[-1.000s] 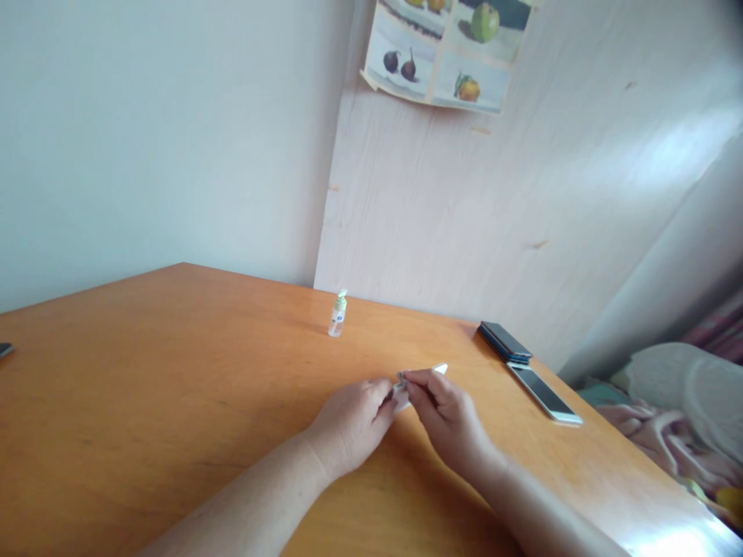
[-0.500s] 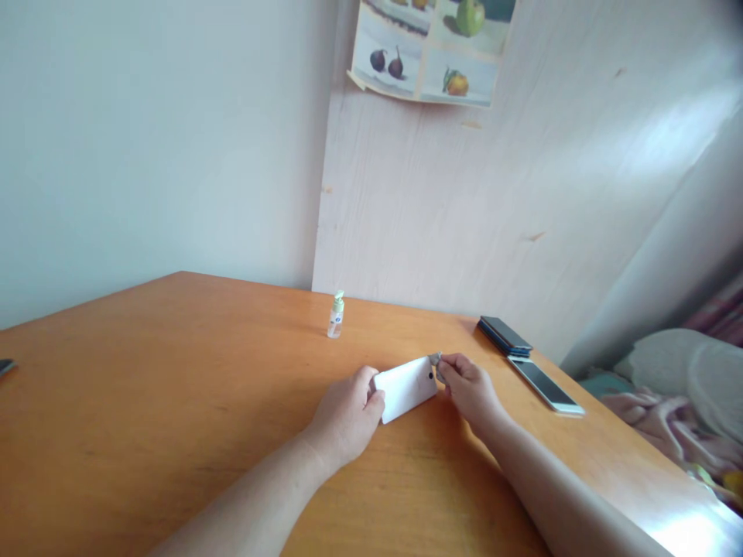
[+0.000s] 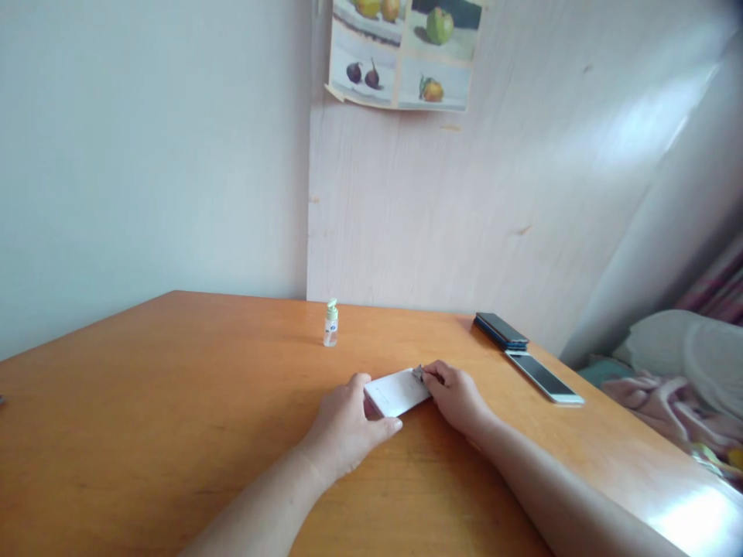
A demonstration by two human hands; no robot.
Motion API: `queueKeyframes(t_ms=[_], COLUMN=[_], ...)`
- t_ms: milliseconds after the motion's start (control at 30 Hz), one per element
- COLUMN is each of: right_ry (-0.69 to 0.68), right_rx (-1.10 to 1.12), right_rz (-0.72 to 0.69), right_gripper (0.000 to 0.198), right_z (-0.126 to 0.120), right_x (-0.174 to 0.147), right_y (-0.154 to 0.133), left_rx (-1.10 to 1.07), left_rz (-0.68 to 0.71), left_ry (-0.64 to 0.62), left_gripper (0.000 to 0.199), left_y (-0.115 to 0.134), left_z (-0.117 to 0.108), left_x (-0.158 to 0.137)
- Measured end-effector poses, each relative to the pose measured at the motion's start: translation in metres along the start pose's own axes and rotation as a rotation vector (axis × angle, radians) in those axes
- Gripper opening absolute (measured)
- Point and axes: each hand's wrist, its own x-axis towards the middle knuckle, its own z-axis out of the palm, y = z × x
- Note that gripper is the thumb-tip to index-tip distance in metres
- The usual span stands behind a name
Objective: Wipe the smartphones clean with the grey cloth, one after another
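Note:
A white smartphone (image 3: 395,393) lies back side up, low over the wooden table (image 3: 174,418). My left hand (image 3: 344,424) is closed around its left end, with the fingers at the far edge and the thumb along the near edge. At the phone's right end, my right hand (image 3: 457,396) pinches a small grey cloth (image 3: 418,373) and presses it on the back near the far corner. Most of the cloth is hidden by the fingers.
Beyond the phone stands a small clear pump bottle (image 3: 330,325) with a green top. A stack of dark phones (image 3: 500,331) and a white phone (image 3: 544,377) lie near the table's right edge. Bedding (image 3: 679,410) lies past that edge. A fruit picture (image 3: 400,58) hangs on the wall.
The phone has tilted from nearly upright to nearly flat. My left thumb has slid off its back to the near edge. The cloth has moved from the phone's side edge onto its back.

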Motion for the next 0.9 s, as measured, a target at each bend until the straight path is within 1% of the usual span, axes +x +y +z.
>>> queueKeyframes(t_ms=[200,300,400,567,700,767,900], right_ry=[-0.046,-0.056,-0.051,-0.045,-0.046,-0.072,-0.152], right_rx=[-0.055,-0.078,-0.101,-0.139,-0.156,-0.17,-0.262], right_rz=[-0.045,-0.065,-0.074,-0.073,-0.088,-0.122,-0.24], right_gripper=[0.021,0.019,0.018,0.019,0.021,0.024,0.03], right_z=[-0.003,-0.004,-0.007,-0.013,-0.013,-0.012,-0.012], right_x=[0.0,0.001,0.003,0.005,0.005,0.003,-0.003], right_y=[-0.003,-0.002,-0.002,0.0,0.004,0.002,-0.009], left_rx=[0.209,0.318,0.378,0.403,0.386,0.387,0.382], left_rz=[0.023,0.03,0.065,0.089,0.095,0.103,0.11], left_ry=[0.053,0.06,0.058,0.034,0.061,0.067,0.054], left_gripper=[0.043,0.043,0.044,0.049,0.058,0.058,0.059], left_y=[0.006,0.006,0.006,0.005,0.003,0.003,0.003], left_z=[-0.006,-0.008,-0.007,-0.007,-0.006,-0.006,-0.004], left_x=[-0.003,-0.004,-0.004,-0.006,-0.007,-0.007,-0.007])
